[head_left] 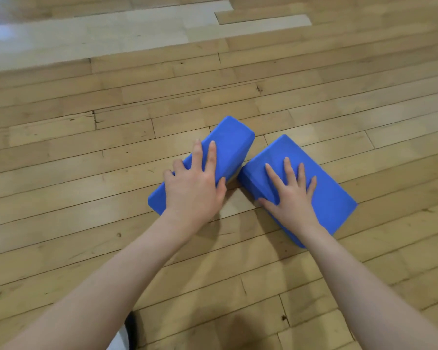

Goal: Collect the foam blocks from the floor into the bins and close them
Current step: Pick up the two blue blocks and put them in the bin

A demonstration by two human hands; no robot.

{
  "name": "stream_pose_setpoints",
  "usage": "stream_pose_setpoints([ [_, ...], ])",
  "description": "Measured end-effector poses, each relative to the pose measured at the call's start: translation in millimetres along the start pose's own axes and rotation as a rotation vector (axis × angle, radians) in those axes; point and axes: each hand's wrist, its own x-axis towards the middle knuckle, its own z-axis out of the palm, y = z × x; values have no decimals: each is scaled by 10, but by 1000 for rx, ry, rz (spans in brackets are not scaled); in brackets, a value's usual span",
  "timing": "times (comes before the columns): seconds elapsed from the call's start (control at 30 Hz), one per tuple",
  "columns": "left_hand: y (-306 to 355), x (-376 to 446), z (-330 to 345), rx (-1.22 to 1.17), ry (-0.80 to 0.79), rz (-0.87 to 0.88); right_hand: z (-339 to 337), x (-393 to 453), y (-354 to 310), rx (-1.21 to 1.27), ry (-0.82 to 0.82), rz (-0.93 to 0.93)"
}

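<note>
Two blocks: blue foam, on wooden floor, near corners almost touching.
Left hand: fingers spread, thumb wrapped over left block.
Right hand: fingers flat, splayed atop right block.

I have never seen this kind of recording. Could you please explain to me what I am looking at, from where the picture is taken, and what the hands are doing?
There is no machine here. A person wears a camera on the head, so the single picture looks forward and down along their own bare arms.

Below is a wooden floor. On it lie two blue foam blocks, set in a V, with their near corners close together.

The left hand lies on the left block, its thumb curled over the block's inner edge and its fingers spread across the top. The right hand lies on the right block, fingers fairly straight. Neither block looks lifted yet. No bin shows in this picture.
</note>
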Motion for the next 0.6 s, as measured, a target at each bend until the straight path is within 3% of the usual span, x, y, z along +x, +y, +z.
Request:
stream_pose_setpoints([
  [0.13,-126,-4,-10,-132,33,18,-144,16,-103,74,80,-41],
  [0.4,-377,-217,-167,-250,0,-136,-495,-61,-506,287,65,-308],
  [0.6,-389,-297,-198,-230,-95,-138,-548,-66,-571,89,49,-308],
])
